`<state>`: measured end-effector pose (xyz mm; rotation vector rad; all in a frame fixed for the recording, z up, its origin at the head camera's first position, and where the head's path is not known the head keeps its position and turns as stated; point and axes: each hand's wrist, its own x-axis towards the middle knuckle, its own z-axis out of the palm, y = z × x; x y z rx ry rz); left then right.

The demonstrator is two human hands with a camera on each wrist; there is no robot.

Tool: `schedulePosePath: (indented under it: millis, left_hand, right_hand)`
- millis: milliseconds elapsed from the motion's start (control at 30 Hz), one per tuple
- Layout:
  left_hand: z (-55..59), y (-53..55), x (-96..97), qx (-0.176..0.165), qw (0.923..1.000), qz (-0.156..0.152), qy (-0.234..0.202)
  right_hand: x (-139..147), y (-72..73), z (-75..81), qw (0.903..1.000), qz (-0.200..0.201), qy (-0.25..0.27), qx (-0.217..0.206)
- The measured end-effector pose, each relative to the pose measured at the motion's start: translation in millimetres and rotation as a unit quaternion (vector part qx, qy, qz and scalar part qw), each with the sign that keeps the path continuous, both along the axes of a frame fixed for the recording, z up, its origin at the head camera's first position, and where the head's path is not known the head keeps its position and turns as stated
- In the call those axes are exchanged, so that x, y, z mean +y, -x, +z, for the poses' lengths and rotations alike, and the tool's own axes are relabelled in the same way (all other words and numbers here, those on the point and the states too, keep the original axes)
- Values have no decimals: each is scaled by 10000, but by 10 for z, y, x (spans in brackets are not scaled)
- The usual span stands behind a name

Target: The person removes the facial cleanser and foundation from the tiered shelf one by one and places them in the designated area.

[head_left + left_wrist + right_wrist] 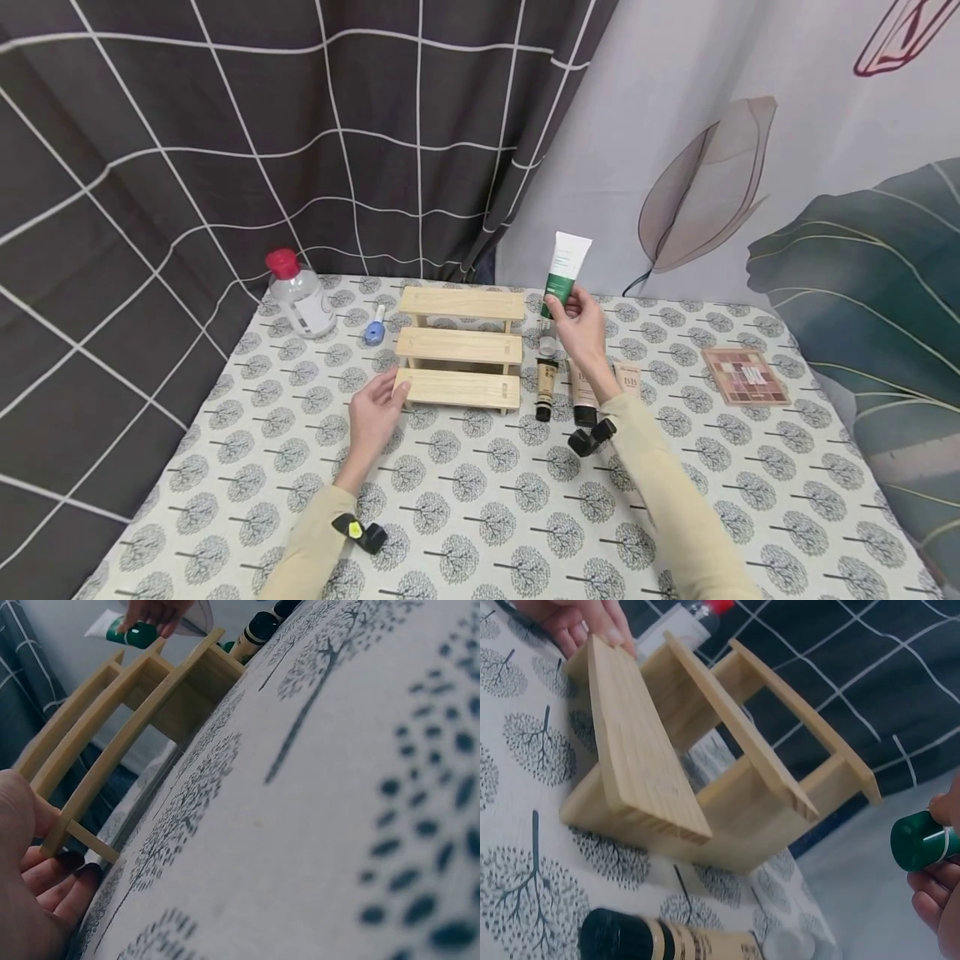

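A three-step wooden display stand (459, 343) stands on the patterned cloth. My left hand (372, 417) pinches the left end of its lowest step, thumb above and fingers beneath, as the left wrist view shows. To the right of the top step, my right hand (583, 327) holds a white and green squeeze tube (567, 260) up off the cloth, its green cap (919, 841) pointing downward. Below that hand lie a small tan tube with a black cap (545, 390) and a pinkish BB cream tube (582, 387), partly covered by the right wrist.
Beside the wrist lies another BB tube (628, 377). A clear object (548, 340) sits behind the tan tube. An eyeshadow palette (746, 377) lies at the right. Left of the stand are a small blue bottle (374, 328) and a clear bottle with red cap (302, 296). Curtains hang behind.
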<state>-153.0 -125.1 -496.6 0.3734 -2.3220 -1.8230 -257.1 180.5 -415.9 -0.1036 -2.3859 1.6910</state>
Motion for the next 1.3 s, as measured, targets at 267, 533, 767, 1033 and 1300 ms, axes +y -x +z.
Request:
schedulePosePath:
  millis: [267,533,767,1033,1300]
  left_hand:
    - [-26,17,-2,4,10000,51,62]
    - [-24,23,-6,20,10000,18,50]
    - [-21,18,-2,55,9999,66,76]
    - [-37,25,-15,76,9999,73,40]
    - [-45,23,-9,-79,10000,-7,-42]
  right_hand:
    - [207,1,-104,9988,-264,20,-410]
    - [404,-9,-221,9981,-430,-59,-444]
    - [597,-27,-297,9950,-534,-490,-683]
    - [806,-20,-371,9892,-803,-774,-947]
    - [942,-37,-443,9809,-987,-1073,-1287]
